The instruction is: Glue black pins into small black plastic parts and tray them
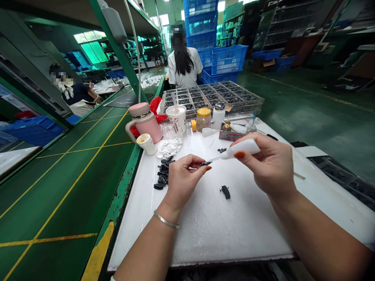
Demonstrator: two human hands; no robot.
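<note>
Between the thumb and fingers of my left hand [187, 177] is a small black plastic part [206, 163]. My right hand [271, 160] grips a white squeeze bottle [244, 148], tilted so its thin nozzle points left. The nozzle tip is at the black part; whether it touches I cannot tell. On the white tabletop [205, 230] below lies a single curved black part [225, 192]. A pile of black parts [163, 175] sits left of my left hand. A few tiny black pieces [222, 150] lie beyond the nozzle.
A pink mug [148, 125], a lidded cup with a straw [177, 120], a yellow-lidded jar [203, 119] and a white bottle [218, 115] stand at the back. Behind them is a compartmented tray [211, 95]. A green conveyor [67, 187] runs along the left. Two people sit farther off.
</note>
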